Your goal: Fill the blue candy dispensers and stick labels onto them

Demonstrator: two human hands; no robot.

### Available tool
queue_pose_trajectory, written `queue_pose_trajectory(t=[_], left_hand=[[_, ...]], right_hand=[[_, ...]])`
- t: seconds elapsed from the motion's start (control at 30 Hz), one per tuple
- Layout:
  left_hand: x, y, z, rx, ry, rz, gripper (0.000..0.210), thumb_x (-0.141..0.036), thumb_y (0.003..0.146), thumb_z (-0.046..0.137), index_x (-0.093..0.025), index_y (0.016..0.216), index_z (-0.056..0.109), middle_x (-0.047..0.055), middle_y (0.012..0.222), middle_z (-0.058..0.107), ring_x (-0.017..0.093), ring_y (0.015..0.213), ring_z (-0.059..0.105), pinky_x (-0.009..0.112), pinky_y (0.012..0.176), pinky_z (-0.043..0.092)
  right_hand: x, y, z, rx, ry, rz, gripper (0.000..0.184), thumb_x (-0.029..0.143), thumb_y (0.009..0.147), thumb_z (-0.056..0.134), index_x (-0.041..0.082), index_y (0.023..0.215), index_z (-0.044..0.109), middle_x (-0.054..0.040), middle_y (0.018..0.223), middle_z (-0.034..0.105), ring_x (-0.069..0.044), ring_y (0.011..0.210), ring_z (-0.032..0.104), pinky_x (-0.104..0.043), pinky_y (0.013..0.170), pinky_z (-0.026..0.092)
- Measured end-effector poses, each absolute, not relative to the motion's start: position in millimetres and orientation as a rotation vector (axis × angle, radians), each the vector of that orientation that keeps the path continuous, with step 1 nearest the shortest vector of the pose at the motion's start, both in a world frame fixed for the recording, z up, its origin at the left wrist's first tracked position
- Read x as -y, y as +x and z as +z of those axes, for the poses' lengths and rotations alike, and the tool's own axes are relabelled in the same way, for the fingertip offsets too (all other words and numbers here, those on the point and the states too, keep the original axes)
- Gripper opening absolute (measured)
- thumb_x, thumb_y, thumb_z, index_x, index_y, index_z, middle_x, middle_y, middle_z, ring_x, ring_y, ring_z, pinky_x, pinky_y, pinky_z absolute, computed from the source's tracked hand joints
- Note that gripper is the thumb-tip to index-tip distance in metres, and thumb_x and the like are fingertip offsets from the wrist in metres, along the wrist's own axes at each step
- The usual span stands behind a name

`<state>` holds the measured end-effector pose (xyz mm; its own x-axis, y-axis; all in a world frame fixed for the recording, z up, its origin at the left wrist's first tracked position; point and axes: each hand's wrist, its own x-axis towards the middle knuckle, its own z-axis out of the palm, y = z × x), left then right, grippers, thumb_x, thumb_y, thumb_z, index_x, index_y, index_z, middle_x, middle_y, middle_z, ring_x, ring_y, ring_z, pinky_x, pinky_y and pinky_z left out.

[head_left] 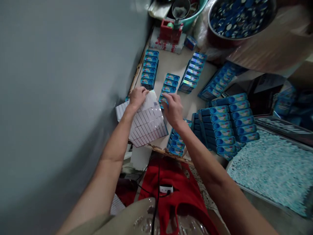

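A white sheet ruled into rows of narrow label strips (pixel 148 125) is tilted over the near left of the table. My left hand (pixel 138 98) is closed on its upper edge, thumb and fingers pinching it. Just off the sheet's right edge is my right hand (pixel 174 109), its fingers curled and pinched together; whatever they hold is too small to make out. Under the right fingertips runs a row of small blue boxes (pixel 170 83), partly hidden by the hand. Another row of blue boxes (pixel 149 70) stands beyond my left hand.
More blue boxes (pixel 193 71) line the table, and a stack (pixel 221 125) stands at right. A red tape dispenser (pixel 168 32) sits at the back. Blue and white pieces fill a round bowl (pixel 241 38). Turquoise bits lie in a tray (pixel 271 169). A grey wall (pixel 61 81) bounds the left.
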<state>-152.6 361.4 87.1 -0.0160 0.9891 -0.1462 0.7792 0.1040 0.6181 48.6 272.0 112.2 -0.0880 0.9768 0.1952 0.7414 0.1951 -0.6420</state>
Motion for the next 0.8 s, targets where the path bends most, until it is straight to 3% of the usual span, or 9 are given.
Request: queue_pose_trajectory(t=[0.1, 0.23, 0.4, 0.53, 0.63, 0.73, 0.8], left_hand=[[-347.1, -142.1, 107.5, -1.78, 1.812, 0.583, 0.018, -0.021, 0.095, 0.062, -0.021, 0.079, 0.071, 0.009, 0.095, 0.073, 0.023, 0.093, 0.065, 0.038, 0.09, 0.048], [-338.2, -134.7, 125.8, -1.772, 1.851, 0.627, 0.019, -0.023, 0.098, 0.061, -0.021, 0.081, 0.07, 0.008, 0.097, 0.072, 0.022, 0.096, 0.065, 0.036, 0.091, 0.048], [-332.4, -135.8, 133.0, -1.842, 1.808, 0.554, 0.02, -0.022, 0.098, 0.059, -0.021, 0.08, 0.068, 0.008, 0.096, 0.072, 0.022, 0.098, 0.065, 0.036, 0.09, 0.049], [-333.4, -137.8, 133.3, -1.879, 1.798, 0.451, 0.02, -0.024, 0.099, 0.056, -0.022, 0.084, 0.069, 0.01, 0.101, 0.072, 0.024, 0.1, 0.065, 0.039, 0.092, 0.049], [-343.7, -138.5, 131.9, -1.881, 1.809, 0.44, 0.018, -0.028, 0.1, 0.056, -0.023, 0.09, 0.071, 0.011, 0.109, 0.071, 0.027, 0.112, 0.064, 0.042, 0.102, 0.048], [-350.0, -136.3, 130.4, -1.898, 1.826, 0.513, 0.014, -0.03, 0.099, 0.061, -0.026, 0.108, 0.07, 0.012, 0.129, 0.067, 0.029, 0.134, 0.053, 0.047, 0.118, 0.037], [-339.5, -130.6, 129.1, -1.911, 1.837, 0.637, 0.028, -0.033, 0.099, 0.062, -0.024, 0.126, 0.065, 0.013, 0.143, 0.059, 0.029, 0.144, 0.044, 0.048, 0.124, 0.031]], right_hand=[[-307.5, 27.8, 118.7, 2.133, -1.574, 0.395, 0.034, 0.023, 0.103, 0.051, 0.026, 0.135, 0.064, -0.0118, 0.128, 0.064, -0.031, 0.122, 0.051, -0.047, 0.102, 0.041], [-318.1, 19.3, 118.1, 2.249, -1.563, 0.308, 0.031, 0.028, 0.107, 0.046, 0.025, 0.126, 0.07, -0.0112, 0.119, 0.069, -0.03, 0.116, 0.053, -0.048, 0.101, 0.038], [-297.9, 26.8, 109.8, 2.26, -1.436, 0.298, 0.036, 0.022, 0.107, 0.043, 0.023, 0.132, 0.068, -0.0114, 0.13, 0.07, -0.029, 0.119, 0.054, -0.048, 0.107, 0.036], [-275.6, 31.0, 114.9, 2.114, -1.505, 0.348, 0.024, 0.024, 0.103, 0.05, 0.025, 0.112, 0.073, -0.0107, 0.135, 0.067, -0.03, 0.127, 0.051, -0.05, 0.108, 0.037], [-254.3, 37.6, 124.7, 1.943, -1.64, 0.469, 0.013, 0.025, 0.097, 0.058, 0.023, 0.095, 0.071, -0.0115, 0.12, 0.069, -0.03, 0.118, 0.055, -0.047, 0.101, 0.041], [-226.5, 52.2, 134.6, 1.696, -1.748, 0.671, 0.009, 0.028, 0.091, 0.064, 0.022, 0.086, 0.069, -0.0079, 0.095, 0.069, -0.026, 0.098, 0.059, -0.042, 0.091, 0.045], [-206.9, 65.3, 140.3, 1.476, -1.78, 0.862, 0.015, 0.034, 0.089, 0.064, 0.022, 0.081, 0.067, -0.0044, 0.083, 0.068, -0.021, 0.083, 0.059, -0.037, 0.082, 0.046]])
